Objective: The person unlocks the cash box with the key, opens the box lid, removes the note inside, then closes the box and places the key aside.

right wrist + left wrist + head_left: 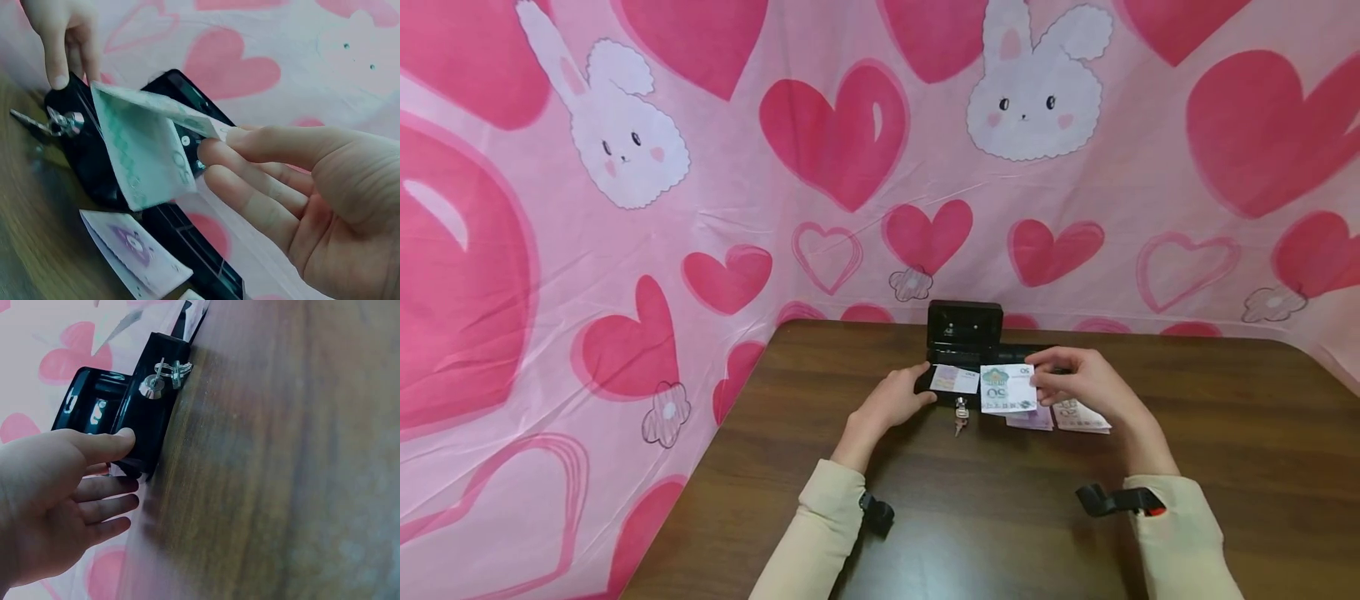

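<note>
My left hand (pixel 891 404) rests with straight fingers against the black cash box (pixel 964 342) near the tabletop's (pixel 1000 517) far edge. My right hand (pixel 1086 385) pinches a green banknote (pixel 1007 388) — marked "50" — over the box, long axis left-right; keys (pixel 960 415) hang in front.

The left hand (pixel 50 506) rested its thumb against the front of the black cash box (pixel 134 419), keys (pixel 169 372) in its lock, on the wooden desk (pixel 281 475).
</note>
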Available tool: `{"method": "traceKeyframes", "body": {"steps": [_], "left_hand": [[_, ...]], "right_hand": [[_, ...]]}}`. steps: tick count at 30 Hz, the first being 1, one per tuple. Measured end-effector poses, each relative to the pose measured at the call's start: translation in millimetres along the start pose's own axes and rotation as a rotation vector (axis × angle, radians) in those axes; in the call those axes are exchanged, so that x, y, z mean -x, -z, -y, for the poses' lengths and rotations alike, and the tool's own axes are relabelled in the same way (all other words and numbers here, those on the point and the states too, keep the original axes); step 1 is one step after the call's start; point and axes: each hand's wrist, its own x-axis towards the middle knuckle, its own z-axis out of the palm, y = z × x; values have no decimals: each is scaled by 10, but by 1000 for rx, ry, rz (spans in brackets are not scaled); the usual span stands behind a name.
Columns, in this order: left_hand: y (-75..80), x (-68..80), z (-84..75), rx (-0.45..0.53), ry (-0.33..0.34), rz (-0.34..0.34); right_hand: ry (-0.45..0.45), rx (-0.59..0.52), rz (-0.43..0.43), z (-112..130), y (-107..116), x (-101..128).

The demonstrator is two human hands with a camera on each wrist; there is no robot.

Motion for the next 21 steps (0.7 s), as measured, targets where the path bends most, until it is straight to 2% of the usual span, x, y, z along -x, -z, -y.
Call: {"method": "traceKeyframes", "body": {"steps": [4,14,21], "left_hand": [[2,-6,4,-1,2,1],[-3,-8,13,15,14,12],[0,3,17,10,19,15]], "right_hand": [[-11,20,32,-59,58,37],[-107,57,130,-147,160,123],[-179,45,256,-255,214,134]]}}
